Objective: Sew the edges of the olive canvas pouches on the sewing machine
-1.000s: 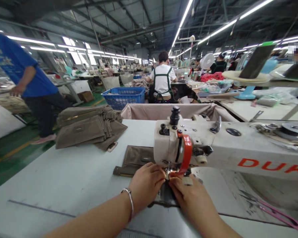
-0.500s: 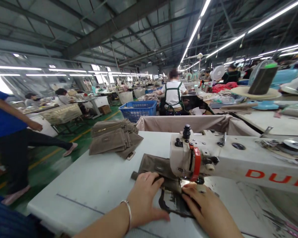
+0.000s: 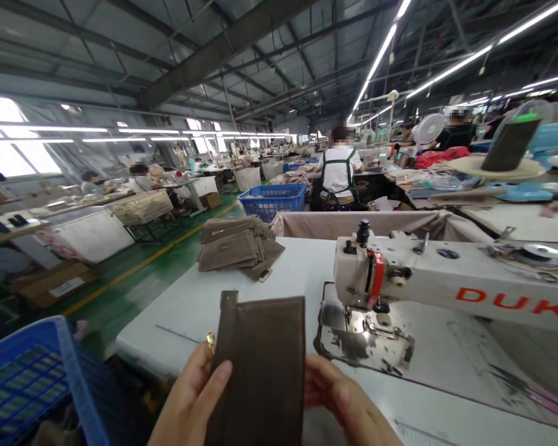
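Note:
I hold a dark brown fabric piece [image 3: 260, 365] upright in front of me, off the table. My left hand [image 3: 193, 396] grips its left edge, thumb on the front, a ring showing on one finger. Behind its right edge, my right hand [image 3: 341, 402] has its fingers curled round the cloth. The white sewing machine [image 3: 446, 279] stands to the right, its needle area and worn metal plate [image 3: 363, 334] bare. A stack of tan fabric pieces [image 3: 237, 244] lies at the far left of the white table [image 3: 302, 266].
A blue plastic basket [image 3: 23, 378] sits low at my left. Pink-handled scissors [image 3: 544, 396] lie at the right on the table. A cloth-lined bin [image 3: 376, 223] stands behind the table. A person in a white shirt sits ahead beside another blue basket [image 3: 272, 199]; several workers sit at left.
Both hands left the machine's needle plate and lifted the brown fabric piece up and toward me. The view swung left, and the person in blue passed out of sight.

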{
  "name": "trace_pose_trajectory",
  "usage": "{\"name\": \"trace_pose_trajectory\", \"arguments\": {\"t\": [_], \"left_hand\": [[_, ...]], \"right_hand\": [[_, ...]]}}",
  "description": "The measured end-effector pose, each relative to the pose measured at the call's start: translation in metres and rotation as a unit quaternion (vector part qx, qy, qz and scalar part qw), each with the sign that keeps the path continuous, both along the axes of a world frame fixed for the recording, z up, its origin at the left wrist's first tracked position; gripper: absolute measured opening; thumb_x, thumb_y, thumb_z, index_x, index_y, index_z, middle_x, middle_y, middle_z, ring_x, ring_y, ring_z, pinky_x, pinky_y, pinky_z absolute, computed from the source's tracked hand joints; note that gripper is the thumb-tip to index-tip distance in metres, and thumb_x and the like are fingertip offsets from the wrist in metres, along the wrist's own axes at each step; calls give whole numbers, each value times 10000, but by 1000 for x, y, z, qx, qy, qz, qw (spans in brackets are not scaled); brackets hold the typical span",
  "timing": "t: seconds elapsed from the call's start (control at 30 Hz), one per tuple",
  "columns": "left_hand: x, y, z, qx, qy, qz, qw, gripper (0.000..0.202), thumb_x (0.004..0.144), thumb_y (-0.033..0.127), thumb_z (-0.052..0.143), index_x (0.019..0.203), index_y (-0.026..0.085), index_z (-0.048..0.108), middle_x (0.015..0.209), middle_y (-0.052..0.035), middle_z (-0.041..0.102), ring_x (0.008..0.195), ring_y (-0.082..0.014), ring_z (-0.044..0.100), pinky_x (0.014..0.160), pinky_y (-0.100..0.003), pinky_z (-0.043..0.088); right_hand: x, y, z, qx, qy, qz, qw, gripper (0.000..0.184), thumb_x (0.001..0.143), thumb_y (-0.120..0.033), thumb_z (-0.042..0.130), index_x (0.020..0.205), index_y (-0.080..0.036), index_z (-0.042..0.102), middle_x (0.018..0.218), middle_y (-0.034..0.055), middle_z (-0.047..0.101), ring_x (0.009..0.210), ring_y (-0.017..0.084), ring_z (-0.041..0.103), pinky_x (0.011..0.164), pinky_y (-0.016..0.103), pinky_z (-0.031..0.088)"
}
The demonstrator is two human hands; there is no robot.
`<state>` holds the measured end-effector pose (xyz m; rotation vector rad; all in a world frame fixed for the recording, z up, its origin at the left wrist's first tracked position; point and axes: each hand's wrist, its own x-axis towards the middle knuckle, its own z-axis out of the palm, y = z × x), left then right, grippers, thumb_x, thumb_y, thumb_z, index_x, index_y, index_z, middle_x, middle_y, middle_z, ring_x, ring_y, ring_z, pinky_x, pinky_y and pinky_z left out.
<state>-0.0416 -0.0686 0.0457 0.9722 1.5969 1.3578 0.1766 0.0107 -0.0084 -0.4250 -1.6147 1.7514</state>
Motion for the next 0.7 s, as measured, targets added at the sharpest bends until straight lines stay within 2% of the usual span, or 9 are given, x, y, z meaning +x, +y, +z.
{"name": "trace_pose_trajectory", "arguments": {"t": [0.07,0.13,0.17,0.27,0.4,0.6,0.7], "left_hand": [[3,0,6,-7,-64,35,997,421,829,436,657,1182,225,568,1084,-45,700,987,-265,659,790,-328,561],[4,0,4,-19,-99,35,994,475,805,409,696,1221,225,559,1064,-42,715,903,-254,689,761,-325,568],[4,-1,3,-21,-112,36,993,490,800,397,706,1233,225,555,1042,-39,724,869,-247,697,753,-321,570],[8,-3,0,-24,-155,41,987,482,808,384,700,1239,226,553,998,-31,737,820,-233,708,725,-312,573],[13,-3,2,-40,-188,43,980,399,825,362,685,1185,221,588,990,-30,740,805,-213,708,692,-291,573],[13,-2,4,-46,-131,107,985,218,787,319,735,965,205,681,980,8,744,858,-142,691,716,-159,539],[19,0,4,-51,-140,87,985,235,786,328,726,976,198,676,958,-6,745,844,-170,695,729,-205,554]], "right_hand": [[-10,-9,4,-89,49,55,993,525,815,-624,602,1135,-208,619,1021,87,691,955,236,657,820,348,502],[-14,-16,4,-167,55,81,981,388,715,-447,790,984,-204,651,881,29,703,833,171,675,726,251,482],[-14,-19,3,-196,56,87,975,364,686,-382,825,948,-198,652,841,13,701,793,146,674,689,219,465],[-7,-25,3,-248,54,75,964,358,703,-368,815,956,-173,652,797,13,697,714,123,665,650,212,465],[1,-30,10,-290,38,44,955,399,720,-401,800,989,-147,650,808,38,698,704,136,669,651,239,504],[3,-31,14,-320,56,33,945,362,738,-355,799,991,-135,662,818,58,706,703,123,674,610,189,503],[0,-31,11,-327,63,32,942,354,739,-337,799,993,-133,662,817,59,707,689,112,670,603,177,497]]}}
